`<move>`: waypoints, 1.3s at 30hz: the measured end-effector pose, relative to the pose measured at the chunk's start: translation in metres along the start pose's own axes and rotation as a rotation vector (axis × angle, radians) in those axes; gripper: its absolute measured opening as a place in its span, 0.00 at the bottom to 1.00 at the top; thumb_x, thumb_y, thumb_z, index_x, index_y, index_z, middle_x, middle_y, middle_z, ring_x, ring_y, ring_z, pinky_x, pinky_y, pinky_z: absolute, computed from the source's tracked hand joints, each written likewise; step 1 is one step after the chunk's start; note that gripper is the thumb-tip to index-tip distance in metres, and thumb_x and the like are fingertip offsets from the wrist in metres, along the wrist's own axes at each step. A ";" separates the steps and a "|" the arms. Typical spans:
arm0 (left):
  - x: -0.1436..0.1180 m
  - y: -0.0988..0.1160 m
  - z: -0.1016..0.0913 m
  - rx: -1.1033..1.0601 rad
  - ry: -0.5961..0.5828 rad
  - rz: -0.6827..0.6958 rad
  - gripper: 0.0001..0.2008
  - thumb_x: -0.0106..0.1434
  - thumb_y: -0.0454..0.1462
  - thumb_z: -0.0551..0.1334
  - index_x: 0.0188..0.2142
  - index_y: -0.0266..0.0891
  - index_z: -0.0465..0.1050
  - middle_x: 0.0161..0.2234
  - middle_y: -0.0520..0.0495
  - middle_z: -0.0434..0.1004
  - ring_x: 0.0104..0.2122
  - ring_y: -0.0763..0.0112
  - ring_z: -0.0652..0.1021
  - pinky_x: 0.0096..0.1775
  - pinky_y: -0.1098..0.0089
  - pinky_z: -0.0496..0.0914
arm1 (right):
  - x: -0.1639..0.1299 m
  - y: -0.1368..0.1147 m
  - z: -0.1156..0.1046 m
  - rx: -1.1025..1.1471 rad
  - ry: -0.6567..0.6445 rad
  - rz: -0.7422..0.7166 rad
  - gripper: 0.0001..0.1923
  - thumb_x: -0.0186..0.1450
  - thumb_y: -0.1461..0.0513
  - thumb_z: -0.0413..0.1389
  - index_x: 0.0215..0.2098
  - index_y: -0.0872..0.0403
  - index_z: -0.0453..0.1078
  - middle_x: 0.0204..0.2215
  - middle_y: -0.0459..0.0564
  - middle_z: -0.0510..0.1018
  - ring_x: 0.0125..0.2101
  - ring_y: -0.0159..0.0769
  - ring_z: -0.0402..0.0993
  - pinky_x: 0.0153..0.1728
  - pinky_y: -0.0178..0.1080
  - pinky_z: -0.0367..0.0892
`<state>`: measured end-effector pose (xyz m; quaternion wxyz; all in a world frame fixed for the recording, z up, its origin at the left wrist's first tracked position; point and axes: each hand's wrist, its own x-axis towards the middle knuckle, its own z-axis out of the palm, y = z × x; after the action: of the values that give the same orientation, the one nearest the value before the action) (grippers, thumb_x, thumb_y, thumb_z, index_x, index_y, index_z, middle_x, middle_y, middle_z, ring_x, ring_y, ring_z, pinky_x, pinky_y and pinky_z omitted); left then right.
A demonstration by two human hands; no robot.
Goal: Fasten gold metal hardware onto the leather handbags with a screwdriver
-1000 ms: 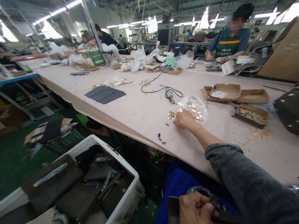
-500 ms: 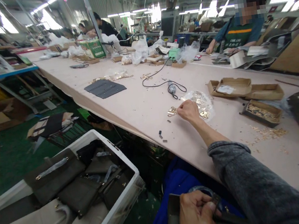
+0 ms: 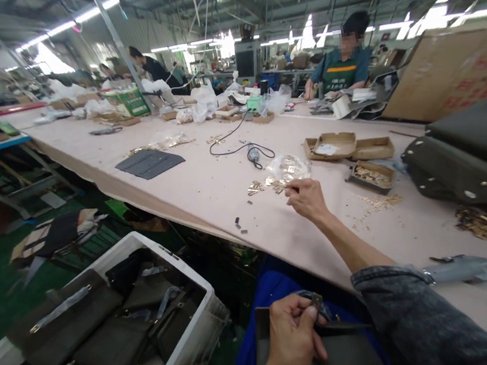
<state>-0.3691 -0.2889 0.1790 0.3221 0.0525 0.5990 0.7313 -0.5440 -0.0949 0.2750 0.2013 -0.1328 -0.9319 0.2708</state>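
My left hand [image 3: 292,336] is low in front of me, its thumb and fingers closed on the edge of a dark olive handbag [image 3: 341,359] that lies over my lap. A small metal piece [image 3: 317,300] shows at its fingertips. My right hand [image 3: 307,198] is stretched over the table with fingers pinched together; what they hold, if anything, is too small to make out. Just beyond it lie gold metal fittings [image 3: 255,187] and a clear plastic bag [image 3: 289,168] with more fittings inside.
A white crate [image 3: 182,263] of handbags stands at left. On the table [image 3: 200,194] are cardboard boxes [image 3: 336,144], a box of small gold parts [image 3: 372,176], a corded electric screwdriver [image 3: 466,269], a dark panel [image 3: 150,162] and a dark bag [image 3: 470,156]. A co-worker [image 3: 342,63] works across the table.
My right hand has drawn back from the gold fittings towards me, still pinched. My view has turned to the right, bringing the electric screwdriver into sight. The left hand keeps its hold on the handbag.
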 end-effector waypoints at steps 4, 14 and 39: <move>-0.002 -0.003 0.001 -0.002 0.010 0.056 0.17 0.64 0.47 0.64 0.32 0.33 0.74 0.13 0.50 0.70 0.10 0.71 0.71 0.12 0.79 0.59 | -0.041 0.009 -0.026 0.474 0.004 0.054 0.18 0.63 0.56 0.58 0.42 0.60 0.82 0.25 0.49 0.80 0.21 0.34 0.74 0.24 0.35 0.68; -0.005 0.005 0.008 0.004 0.058 0.060 0.24 0.58 0.52 0.70 0.32 0.29 0.77 0.15 0.44 0.75 0.10 0.72 0.71 0.13 0.78 0.65 | -0.195 0.016 -0.069 1.002 -0.067 0.151 0.17 0.66 0.54 0.63 0.45 0.58 0.82 0.20 0.46 0.72 0.22 0.31 0.67 0.25 0.35 0.64; -0.007 0.004 0.017 0.109 -0.014 0.077 0.21 0.64 0.46 0.66 0.41 0.25 0.79 0.19 0.39 0.80 0.15 0.69 0.77 0.19 0.76 0.72 | -0.250 0.031 -0.044 0.635 0.023 0.295 0.07 0.65 0.59 0.61 0.37 0.52 0.80 0.31 0.47 0.81 0.30 0.38 0.77 0.33 0.37 0.70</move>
<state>-0.3573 -0.2789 0.1893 0.2945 0.0980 0.6330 0.7092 -0.2984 -0.1385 0.2158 0.2016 -0.2000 -0.7696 0.5719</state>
